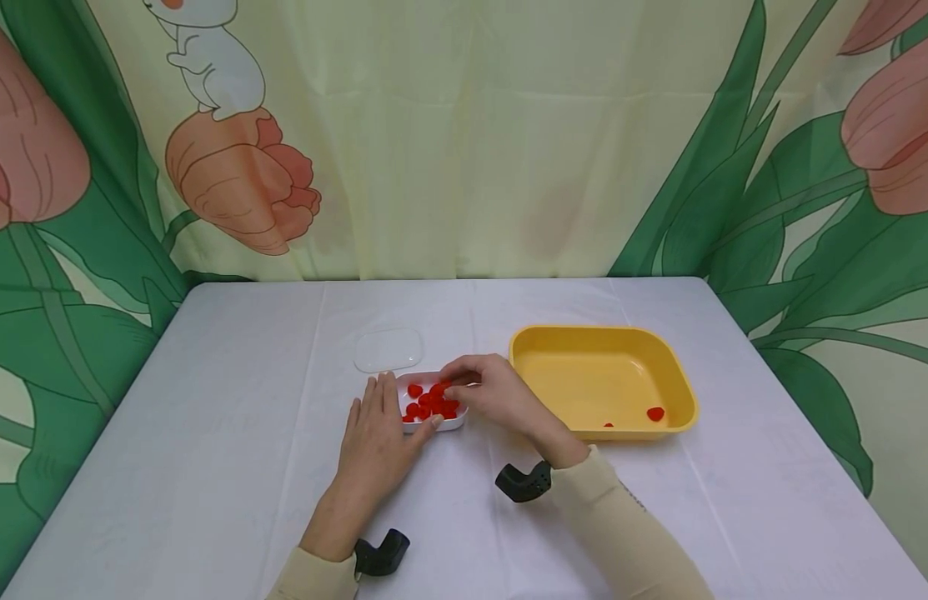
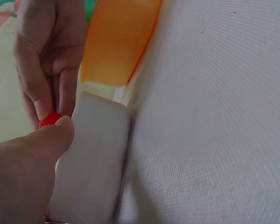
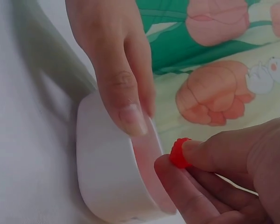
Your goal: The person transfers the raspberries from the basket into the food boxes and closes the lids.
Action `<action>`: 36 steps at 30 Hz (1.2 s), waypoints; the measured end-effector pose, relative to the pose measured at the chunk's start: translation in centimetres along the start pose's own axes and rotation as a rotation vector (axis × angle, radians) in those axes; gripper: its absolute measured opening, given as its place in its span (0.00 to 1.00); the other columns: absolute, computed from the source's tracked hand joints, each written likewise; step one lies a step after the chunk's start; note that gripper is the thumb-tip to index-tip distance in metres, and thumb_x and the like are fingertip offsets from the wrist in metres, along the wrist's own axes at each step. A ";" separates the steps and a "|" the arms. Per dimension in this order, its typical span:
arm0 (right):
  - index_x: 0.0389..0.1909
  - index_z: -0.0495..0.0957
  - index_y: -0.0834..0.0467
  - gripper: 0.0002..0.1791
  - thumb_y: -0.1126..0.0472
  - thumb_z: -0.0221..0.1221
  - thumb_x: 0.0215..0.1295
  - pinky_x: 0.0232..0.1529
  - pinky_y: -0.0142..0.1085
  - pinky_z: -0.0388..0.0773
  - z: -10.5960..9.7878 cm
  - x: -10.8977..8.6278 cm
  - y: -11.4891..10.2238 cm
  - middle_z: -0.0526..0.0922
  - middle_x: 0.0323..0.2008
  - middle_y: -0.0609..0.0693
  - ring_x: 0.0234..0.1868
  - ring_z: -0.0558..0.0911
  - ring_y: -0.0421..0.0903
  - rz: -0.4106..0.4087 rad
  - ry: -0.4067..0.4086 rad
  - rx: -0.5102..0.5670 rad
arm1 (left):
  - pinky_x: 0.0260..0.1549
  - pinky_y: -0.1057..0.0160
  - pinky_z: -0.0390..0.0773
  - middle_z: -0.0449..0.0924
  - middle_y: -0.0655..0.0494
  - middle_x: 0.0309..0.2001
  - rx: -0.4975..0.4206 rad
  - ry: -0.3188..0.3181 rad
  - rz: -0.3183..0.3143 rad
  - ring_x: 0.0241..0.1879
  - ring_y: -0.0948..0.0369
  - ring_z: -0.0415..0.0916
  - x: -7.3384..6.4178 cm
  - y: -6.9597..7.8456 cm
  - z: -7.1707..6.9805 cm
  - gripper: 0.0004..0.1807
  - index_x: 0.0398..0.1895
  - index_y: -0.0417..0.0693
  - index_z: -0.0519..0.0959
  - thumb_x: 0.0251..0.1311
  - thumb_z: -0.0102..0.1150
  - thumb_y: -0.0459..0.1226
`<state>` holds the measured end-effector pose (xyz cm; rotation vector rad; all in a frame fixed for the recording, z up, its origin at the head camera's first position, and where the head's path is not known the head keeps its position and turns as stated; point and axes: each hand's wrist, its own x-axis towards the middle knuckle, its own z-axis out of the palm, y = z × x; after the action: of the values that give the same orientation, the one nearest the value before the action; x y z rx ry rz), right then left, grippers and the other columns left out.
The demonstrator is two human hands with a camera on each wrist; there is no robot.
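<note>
My right hand [image 1: 494, 392] pinches a small red raspberry [image 3: 179, 154] between thumb and fingertips. It holds the berry over the right side of a small white box [image 1: 454, 425]. Several red raspberries [image 1: 424, 408] lie in that box. My left hand [image 1: 377, 454] rests along the box's left side, fingers straight, its thumb reaching over the near rim. In the left wrist view, the white box wall [image 2: 91, 158] stands beside that thumb, and the raspberry shows just past the thumb tip.
A larger yellow tray [image 1: 576, 367] stands to the right, with one raspberry [image 1: 654, 413] and a sliver of red [image 1: 609, 425] near its front wall. A clear plastic lid [image 1: 388, 350] lies behind the white box. A printed curtain [image 1: 471, 167] hangs behind the white-covered table.
</note>
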<state>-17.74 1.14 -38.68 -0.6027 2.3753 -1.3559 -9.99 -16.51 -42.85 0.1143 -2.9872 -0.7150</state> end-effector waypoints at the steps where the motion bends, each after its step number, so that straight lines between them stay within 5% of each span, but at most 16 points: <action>1: 0.50 0.83 0.59 0.13 0.65 0.61 0.66 0.45 0.34 0.85 0.1 0.0 -0.1 0.86 0.46 0.51 0.44 0.83 0.45 0.000 -0.001 0.000 | 0.71 0.35 0.55 0.56 0.35 0.75 0.001 -0.001 -0.001 0.76 0.38 0.49 0.0 0.0 0.0 0.55 0.76 0.34 0.51 0.55 0.66 0.56; 21: 0.55 0.82 0.57 0.15 0.65 0.58 0.70 0.49 0.36 0.85 1.9 0.9 -0.4 0.87 0.49 0.52 0.46 0.85 0.46 -0.002 -0.045 -0.040 | 0.72 0.35 0.52 0.53 0.35 0.76 0.006 -0.005 -0.003 0.77 0.38 0.47 -0.1 0.0 -0.2 0.55 0.76 0.34 0.51 0.56 0.65 0.57; 36: 0.51 0.83 0.57 0.12 0.63 0.57 0.70 0.48 0.36 0.85 0.4 -0.6 -0.8 0.86 0.47 0.49 0.48 0.85 0.46 -0.012 -0.021 -0.009 | 0.73 0.35 0.51 0.51 0.35 0.77 0.041 0.003 0.004 0.77 0.38 0.46 -0.2 0.1 0.0 0.57 0.76 0.33 0.50 0.55 0.66 0.57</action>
<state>-16.90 0.84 -38.13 -0.6312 2.3657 -1.3378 -9.83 -16.40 -42.79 0.1115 -2.9995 -0.6531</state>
